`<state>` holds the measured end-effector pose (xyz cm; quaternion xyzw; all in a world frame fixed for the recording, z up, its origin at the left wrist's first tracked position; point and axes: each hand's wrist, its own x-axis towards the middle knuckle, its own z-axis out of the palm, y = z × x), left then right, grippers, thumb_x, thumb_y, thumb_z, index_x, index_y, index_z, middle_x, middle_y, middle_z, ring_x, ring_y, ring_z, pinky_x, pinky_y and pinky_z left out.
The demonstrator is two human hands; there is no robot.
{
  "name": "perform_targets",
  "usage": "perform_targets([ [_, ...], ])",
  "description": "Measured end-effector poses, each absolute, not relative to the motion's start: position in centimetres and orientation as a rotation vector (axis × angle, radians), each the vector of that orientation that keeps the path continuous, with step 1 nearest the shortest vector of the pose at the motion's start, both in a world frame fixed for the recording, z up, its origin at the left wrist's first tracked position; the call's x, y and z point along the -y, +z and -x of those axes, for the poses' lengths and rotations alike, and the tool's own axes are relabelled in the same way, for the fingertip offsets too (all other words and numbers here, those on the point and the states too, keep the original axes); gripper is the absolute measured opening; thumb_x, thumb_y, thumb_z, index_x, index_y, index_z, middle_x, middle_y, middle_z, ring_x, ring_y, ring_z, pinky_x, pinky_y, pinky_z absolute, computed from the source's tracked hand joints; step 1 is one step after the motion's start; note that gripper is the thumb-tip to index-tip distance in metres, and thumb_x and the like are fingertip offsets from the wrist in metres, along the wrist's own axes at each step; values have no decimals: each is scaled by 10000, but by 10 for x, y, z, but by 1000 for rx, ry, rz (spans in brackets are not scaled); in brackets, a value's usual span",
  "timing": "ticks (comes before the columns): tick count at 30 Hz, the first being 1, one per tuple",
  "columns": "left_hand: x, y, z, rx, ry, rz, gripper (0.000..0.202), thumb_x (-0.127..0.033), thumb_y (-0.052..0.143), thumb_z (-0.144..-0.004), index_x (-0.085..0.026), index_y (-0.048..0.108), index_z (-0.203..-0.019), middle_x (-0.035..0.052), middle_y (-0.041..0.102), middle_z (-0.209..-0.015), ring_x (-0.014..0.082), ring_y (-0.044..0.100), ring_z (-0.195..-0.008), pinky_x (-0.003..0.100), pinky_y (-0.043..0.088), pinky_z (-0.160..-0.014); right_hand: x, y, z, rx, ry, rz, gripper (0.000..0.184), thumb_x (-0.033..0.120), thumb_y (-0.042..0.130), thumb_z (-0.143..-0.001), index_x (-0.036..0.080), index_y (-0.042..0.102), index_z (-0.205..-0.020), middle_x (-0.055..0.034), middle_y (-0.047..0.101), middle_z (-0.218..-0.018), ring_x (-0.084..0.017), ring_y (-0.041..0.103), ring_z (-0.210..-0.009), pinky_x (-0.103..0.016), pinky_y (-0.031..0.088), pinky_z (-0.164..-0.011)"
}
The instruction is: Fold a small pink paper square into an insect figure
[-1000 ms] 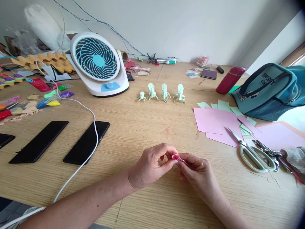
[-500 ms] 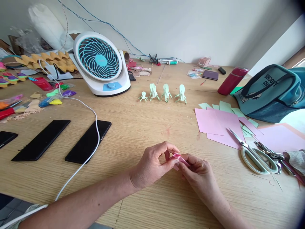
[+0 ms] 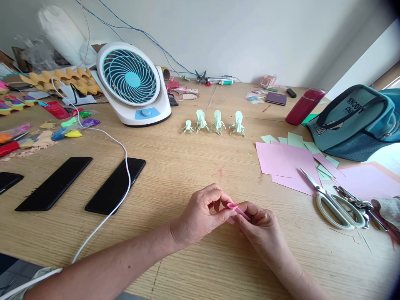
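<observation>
Between my two hands is a small folded piece of pink paper (image 3: 240,211), held just above the wooden table. My left hand (image 3: 203,212) pinches its left end between thumb and fingers. At the other end, the thumb and fingers of my right hand (image 3: 261,221) close on the paper. A rounded, open fold shows at its top; the fingers cover most of the rest. Several pale green folded-paper figures (image 3: 218,121) stand in a row farther back. Pink paper sheets (image 3: 281,160) lie to the right, with white-handled scissors (image 3: 334,204) touching them.
Two dark phones (image 3: 115,185) lie at the left, and a white cable (image 3: 125,150) crosses one. A white and blue fan (image 3: 131,79) stands behind them. A teal bag (image 3: 353,121) and a red flask (image 3: 304,106) are at the right, above green paper pieces (image 3: 295,139).
My left fingers have shifted slightly over the top of the pink paper, and the rounded fold shows a little more openly. My right hand stays nearly still.
</observation>
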<state>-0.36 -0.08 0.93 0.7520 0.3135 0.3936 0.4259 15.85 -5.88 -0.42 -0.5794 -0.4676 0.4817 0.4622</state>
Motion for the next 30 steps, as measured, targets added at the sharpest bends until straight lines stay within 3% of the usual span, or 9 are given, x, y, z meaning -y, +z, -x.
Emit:
perform_targets([
  [13, 1, 7, 2, -800, 993, -1851, 103, -117, 724, -805, -134, 651, -735, -13, 577, -704, 77, 495, -620, 189, 399, -578, 60, 0, -158, 1204, 1176, 1434, 401, 533, 788, -722, 160, 668, -633, 33, 444, -534, -92, 312, -511, -232, 295, -479],
  [19, 3, 9, 1, -827, 985, -1840, 154, -134, 710, -796, -143, 603, -684, -22, 554, -670, 74, 468, -595, 187, 378, -550, 60, 2, -157, 1196, 1236, 1428, 402, 524, 785, -725, 153, 658, -639, 8, 499, -597, -110, 387, -566, -239, 330, -531],
  [30, 3, 4, 0, -824, 978, -1714, 185, -166, 713, -789, -149, 572, -669, -27, 546, -668, 70, 465, -590, 184, 380, -543, 62, -2, -158, 1249, 1226, 1423, 417, 552, 736, -768, 169, 632, -641, 13, 483, -587, -121, 389, -576, -249, 310, -535],
])
